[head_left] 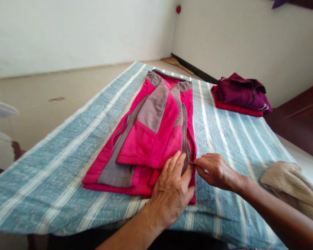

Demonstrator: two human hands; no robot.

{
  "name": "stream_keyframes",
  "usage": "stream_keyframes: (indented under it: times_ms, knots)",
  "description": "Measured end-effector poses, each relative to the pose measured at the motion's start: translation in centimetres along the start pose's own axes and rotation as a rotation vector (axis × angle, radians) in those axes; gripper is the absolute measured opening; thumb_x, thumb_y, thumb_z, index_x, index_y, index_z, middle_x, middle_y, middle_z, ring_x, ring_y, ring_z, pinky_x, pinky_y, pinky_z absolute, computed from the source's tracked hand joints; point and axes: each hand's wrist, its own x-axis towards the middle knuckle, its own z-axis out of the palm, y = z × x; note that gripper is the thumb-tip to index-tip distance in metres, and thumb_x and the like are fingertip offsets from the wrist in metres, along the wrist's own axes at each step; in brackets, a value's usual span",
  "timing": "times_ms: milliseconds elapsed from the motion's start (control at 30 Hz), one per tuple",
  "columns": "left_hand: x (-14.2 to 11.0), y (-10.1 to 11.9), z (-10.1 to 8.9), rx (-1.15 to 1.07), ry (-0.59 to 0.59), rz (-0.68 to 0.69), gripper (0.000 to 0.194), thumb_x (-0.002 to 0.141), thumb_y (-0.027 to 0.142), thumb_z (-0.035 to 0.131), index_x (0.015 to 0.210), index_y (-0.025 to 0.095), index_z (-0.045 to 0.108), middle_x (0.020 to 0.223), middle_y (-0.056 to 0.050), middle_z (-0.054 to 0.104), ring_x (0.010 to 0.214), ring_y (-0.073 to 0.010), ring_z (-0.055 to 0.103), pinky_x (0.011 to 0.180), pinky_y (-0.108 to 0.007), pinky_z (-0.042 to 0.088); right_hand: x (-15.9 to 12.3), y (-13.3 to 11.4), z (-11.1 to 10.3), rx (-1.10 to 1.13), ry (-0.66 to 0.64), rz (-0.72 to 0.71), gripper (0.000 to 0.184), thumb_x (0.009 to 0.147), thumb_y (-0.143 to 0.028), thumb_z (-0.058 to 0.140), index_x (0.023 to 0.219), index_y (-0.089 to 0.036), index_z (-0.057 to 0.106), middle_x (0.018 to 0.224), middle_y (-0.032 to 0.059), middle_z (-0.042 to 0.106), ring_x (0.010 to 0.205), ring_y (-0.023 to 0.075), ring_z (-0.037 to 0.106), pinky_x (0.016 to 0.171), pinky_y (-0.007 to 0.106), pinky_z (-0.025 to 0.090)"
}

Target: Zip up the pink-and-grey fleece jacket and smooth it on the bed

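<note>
A pink and grey fleece jacket lies on the table, its sides and sleeves folded inward and its collar at the far end. My left hand rests flat on the jacket's near right part with the fingers stretched out. Just to the right, my right hand pinches a small dark zipper pull at the jacket's right edge. The zipper runs up along that side from the pinched fingertips.
Under the jacket spreads a blue and white striped cloth. Folded purple and red clothes are stacked at the far right. A beige knitted cloth lies near my right forearm. White walls stand behind.
</note>
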Motion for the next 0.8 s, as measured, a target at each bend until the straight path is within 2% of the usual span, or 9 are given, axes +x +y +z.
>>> stream_keyframes:
  times_ms: [100, 200, 300, 567, 800]
  knots:
    - [0.0, 0.0, 0.0, 0.006, -0.013, -0.008, 0.05, 0.081, 0.029, 0.066, 0.128, 0.015, 0.055, 0.144, -0.017, 0.043, 0.138, -0.0303, 0.032, 0.113, -0.046, 0.034, 0.4, 0.3, -0.1, 0.114, -0.043, 0.105, 0.019, 0.088, -0.015, 0.043, 0.08, -0.012, 0.06, 0.061, 0.0007, 0.055, 0.053, 0.0103, 0.047, 0.055, 0.024, 0.033]
    - [0.1, 0.1, 0.0, 0.009, -0.024, -0.014, 0.053, 0.08, 0.029, 0.068, 0.129, 0.015, 0.054, 0.145, -0.017, 0.043, 0.138, -0.0305, 0.032, 0.113, -0.046, 0.034, 1.2, 0.5, -0.3, 0.212, -0.147, 0.242, 0.017, 0.086, -0.017, 0.045, 0.074, -0.014, 0.057, 0.058, -0.0019, 0.051, 0.05, 0.0076, 0.044, 0.052, 0.022, 0.029]
    - [0.1, 0.1, 0.0, 0.014, -0.031, -0.016, 0.052, 0.08, 0.029, 0.068, 0.128, 0.014, 0.055, 0.145, -0.017, 0.043, 0.138, -0.0306, 0.032, 0.113, -0.045, 0.033, 2.2, 0.5, -0.8, 0.236, -0.234, 0.314, 0.017, 0.084, -0.019, 0.047, 0.069, -0.015, 0.054, 0.056, -0.0031, 0.046, 0.05, 0.0069, 0.041, 0.052, 0.021, 0.027]
    - [0.1, 0.0, 0.2, 0.02, -0.021, -0.006, 0.051, 0.081, 0.032, 0.067, 0.127, 0.012, 0.056, 0.144, -0.019, 0.043, 0.138, -0.0315, 0.032, 0.113, -0.046, 0.033, 4.5, 0.2, -2.0, 0.1, -0.404, 0.36, 0.014, 0.076, -0.013, 0.049, 0.064, -0.015, 0.057, 0.053, -0.0048, 0.038, 0.049, 0.0057, 0.031, 0.052, 0.023, 0.02]
    - [0.1, -0.2, 0.3, 0.026, -0.028, 0.009, 0.053, 0.08, 0.034, 0.068, 0.127, 0.011, 0.056, 0.143, -0.02, 0.043, 0.137, -0.0331, 0.032, 0.113, -0.047, 0.033, 6.5, 0.6, -2.8, 0.055, -0.588, 0.328, 0.012, 0.069, -0.012, 0.054, 0.067, -0.015, 0.065, 0.055, -0.0033, 0.046, 0.051, 0.0068, 0.034, 0.05, 0.022, 0.021]
